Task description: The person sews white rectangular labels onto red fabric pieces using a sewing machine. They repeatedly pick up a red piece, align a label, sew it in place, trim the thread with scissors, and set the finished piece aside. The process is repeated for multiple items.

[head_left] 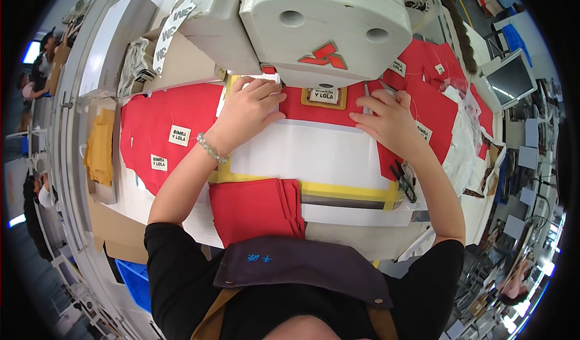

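A red fabric piece (295, 104) lies under the head of a large white sewing machine (326, 25). On it, a white printed label (325, 96) sits inside a small yellow-edged frame beneath the machine head. My left hand (251, 107) rests on the left part of this fabric, fingers spread and slightly bent, holding nothing. Right of the frame, my right hand (386, 116) is bent over the fabric's edge with its fingers curled. Slim metal points (367, 90) show beside its fingers; what tool they belong to is partly hidden.
Labelled red pieces (142, 122) lie at left, and more red fabric (432, 98) at right beside clear plastic (462, 134). A folded red stack (257, 210) lies in front. Dark-handled scissors (403, 181) rest at right. A cardboard tray (103, 189) holds yellow pieces.
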`<state>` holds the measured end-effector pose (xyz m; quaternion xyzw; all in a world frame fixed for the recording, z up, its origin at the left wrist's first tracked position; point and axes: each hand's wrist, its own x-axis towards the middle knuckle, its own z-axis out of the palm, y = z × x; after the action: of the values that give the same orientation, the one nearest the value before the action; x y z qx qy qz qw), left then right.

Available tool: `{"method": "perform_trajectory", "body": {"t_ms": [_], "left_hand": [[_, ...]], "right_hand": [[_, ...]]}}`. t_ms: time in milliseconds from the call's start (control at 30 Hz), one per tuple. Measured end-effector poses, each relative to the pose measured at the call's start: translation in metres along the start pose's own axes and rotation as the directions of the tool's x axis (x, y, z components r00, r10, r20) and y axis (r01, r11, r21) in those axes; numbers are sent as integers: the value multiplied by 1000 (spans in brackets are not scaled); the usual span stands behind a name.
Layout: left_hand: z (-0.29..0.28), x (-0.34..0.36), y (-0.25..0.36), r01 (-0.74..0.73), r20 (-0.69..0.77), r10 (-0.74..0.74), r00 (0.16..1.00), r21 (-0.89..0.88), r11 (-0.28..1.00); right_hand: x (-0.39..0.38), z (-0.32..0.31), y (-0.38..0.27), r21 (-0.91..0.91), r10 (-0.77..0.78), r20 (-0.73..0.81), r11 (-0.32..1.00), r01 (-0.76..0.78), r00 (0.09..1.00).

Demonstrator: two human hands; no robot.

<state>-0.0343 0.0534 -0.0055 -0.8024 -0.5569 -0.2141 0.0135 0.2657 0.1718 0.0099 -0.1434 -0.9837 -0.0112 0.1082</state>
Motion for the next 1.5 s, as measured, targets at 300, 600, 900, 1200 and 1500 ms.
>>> {"method": "perform_trajectory", "body": {"t_ms": [300, 600, 900, 1200, 1500], "left_hand": [[7, -4, 3, -29, 38, 31, 999, -67, 997], [26, 0, 22, -206, -80, 213, 974, 82, 975], [28, 4, 25, -333, -49, 343, 938, 142, 932], [-7, -43, 55, -423, 70, 418, 906, 117, 898], [0, -56, 55, -436, 138, 422, 896, 89, 896]], "right_hand": [[2, 7, -5, -25, -31, -62, 999, 29, 998], [2, 18, -5, 227, 235, -204, 956, -187, 950], [-7, 19, -11, 26, 99, -275, 995, -95, 956], [-39, -1, -68, -228, -170, -193, 966, 125, 966], [-70, 1, -93, -117, 274, -213, 946, -303, 938]]}}
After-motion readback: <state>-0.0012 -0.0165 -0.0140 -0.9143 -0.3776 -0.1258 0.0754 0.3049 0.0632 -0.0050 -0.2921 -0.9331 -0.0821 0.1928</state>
